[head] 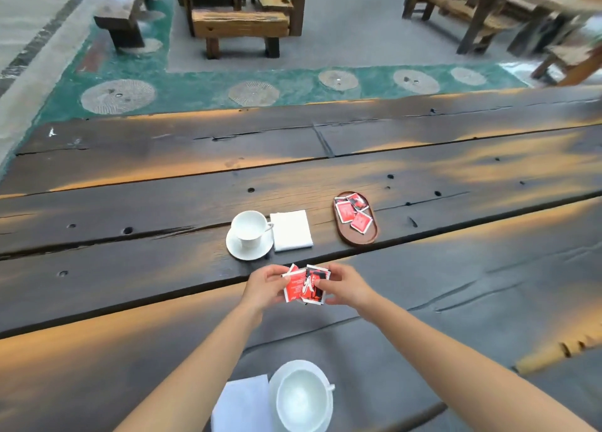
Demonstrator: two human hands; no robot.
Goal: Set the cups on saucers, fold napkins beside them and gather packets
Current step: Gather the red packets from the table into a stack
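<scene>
Soft, even daylight, no hard shadows; wide-angle bending and motion blur smear the frame's edges.

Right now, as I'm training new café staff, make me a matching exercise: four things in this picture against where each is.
Things: 1 far cup; 2 far napkin; 3 wooden tray; 4 packet bundle.
Places: A right of that napkin; B held by left hand and right hand; C on a saucer; D right of far cup.
Pairs: 1-C; 2-D; 3-A; 4-B.

Bare forearms [202, 360] run to the view's lower edge (left grip [265, 286] and right grip [347, 290] bare too), slender, smooth.
</scene>
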